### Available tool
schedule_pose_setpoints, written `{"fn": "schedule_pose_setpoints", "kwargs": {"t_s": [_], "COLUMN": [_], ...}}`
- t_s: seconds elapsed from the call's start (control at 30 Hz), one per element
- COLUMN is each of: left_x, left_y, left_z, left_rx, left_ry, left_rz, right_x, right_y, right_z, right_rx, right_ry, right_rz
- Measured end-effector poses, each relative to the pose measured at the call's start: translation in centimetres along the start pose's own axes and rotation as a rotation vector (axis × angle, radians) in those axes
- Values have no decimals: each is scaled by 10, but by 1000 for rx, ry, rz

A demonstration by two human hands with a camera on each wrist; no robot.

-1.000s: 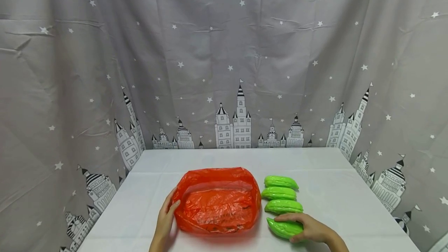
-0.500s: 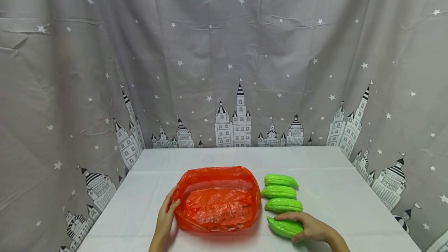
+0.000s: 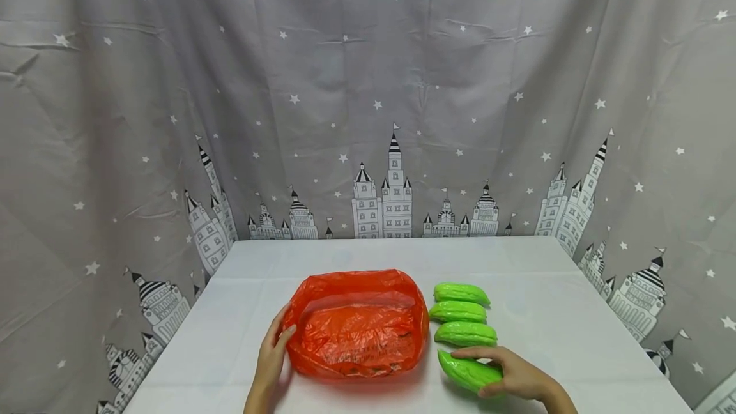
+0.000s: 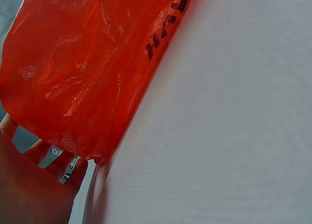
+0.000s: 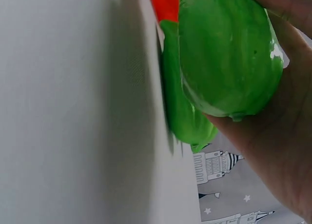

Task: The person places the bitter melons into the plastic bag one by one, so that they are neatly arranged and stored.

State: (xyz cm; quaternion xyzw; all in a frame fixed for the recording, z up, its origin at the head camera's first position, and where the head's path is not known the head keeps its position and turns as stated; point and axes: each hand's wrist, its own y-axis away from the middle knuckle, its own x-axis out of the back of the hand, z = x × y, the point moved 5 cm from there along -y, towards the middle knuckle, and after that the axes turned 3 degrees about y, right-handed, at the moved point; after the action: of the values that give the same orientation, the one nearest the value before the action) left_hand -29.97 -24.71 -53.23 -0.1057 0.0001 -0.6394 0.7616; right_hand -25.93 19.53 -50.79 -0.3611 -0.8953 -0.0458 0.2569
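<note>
A red plastic bag [image 3: 356, 324] lies open in the middle of the white table [image 3: 546, 312]. My left hand [image 3: 275, 353] rests against the bag's left side, thumb on the plastic. In the left wrist view the fingers [image 4: 29, 190] spread behind the bag [image 4: 83, 63]. To the bag's right lies a row of green gourds. My right hand [image 3: 508, 374] grips the nearest gourd [image 3: 467, 372], fingers over its top and thumb beneath. Close up, the held gourd [image 5: 224, 53] fills the right hand [image 5: 278, 146], with the neighbouring gourd [image 5: 183, 112] just beyond.
Three more green gourds [image 3: 464, 333] lie side by side behind the held one. A grey curtain [image 3: 368, 114] printed with stars and castles hangs behind and on both sides of the table. The table's far half [image 3: 391, 254] is bare cloth.
The head view has tilted a little, so everything sits slightly higher in frame. Both hands stay where they were, the right one still round the nearest gourd.
</note>
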Motion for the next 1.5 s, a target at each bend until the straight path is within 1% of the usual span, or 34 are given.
{"fn": "schedule_pose_setpoints", "kwargs": {"t_s": [0.07, 0.27, 0.43, 0.5, 0.6, 0.73, 0.83, 0.9, 0.97, 1.07, 1.13, 1.3, 1.5], "left_x": [0, 0, 0, 0, 0, 0, 0, 0, 0, 0, 0, 0, 0], "left_y": [0, 1, 2, 2, 1, 1, 2, 2, 1, 1, 1, 0, 0], "left_z": [-1, 0, 0, -1, -1, -1, 0, 1, 1, 1, 1, 1, -2], "left_rx": [-3, -1, 9, 7, 3, 8, -7, -20, -30, -23, -30, -45, -17], "left_ry": [7, 29, 30, 31, 31, 14, 7, 8, 5, 5, 11, 17, 13], "left_rz": [-3, -7, -6, -7, -9, -3, 4, 6, 8, 9, 8, 0, -1], "right_x": [0, 0, 0, 0, -1, 0, 1, 2, 2, 2, 1, -1, -6], "right_y": [-1, -5, -9, -11, -14, -21, -25, -28, -31, -35, -39, -49, -63], "right_z": [-5, -11, -17, -19, -23, -24, -28, -32, -38, -48, -54, -69, -100], "right_rx": [29, 74, 147, 161, 152, 74, 40, 43, 71, 99, 110, 101, 76], "right_ry": [4, -23, 4, 19, 30, 6, -12, -18, -18, -21, -29, -66, -83], "right_rz": [25, 78, 153, 192, 261, 347, 396, 428, 451, 489, 512, 571, 649]}}
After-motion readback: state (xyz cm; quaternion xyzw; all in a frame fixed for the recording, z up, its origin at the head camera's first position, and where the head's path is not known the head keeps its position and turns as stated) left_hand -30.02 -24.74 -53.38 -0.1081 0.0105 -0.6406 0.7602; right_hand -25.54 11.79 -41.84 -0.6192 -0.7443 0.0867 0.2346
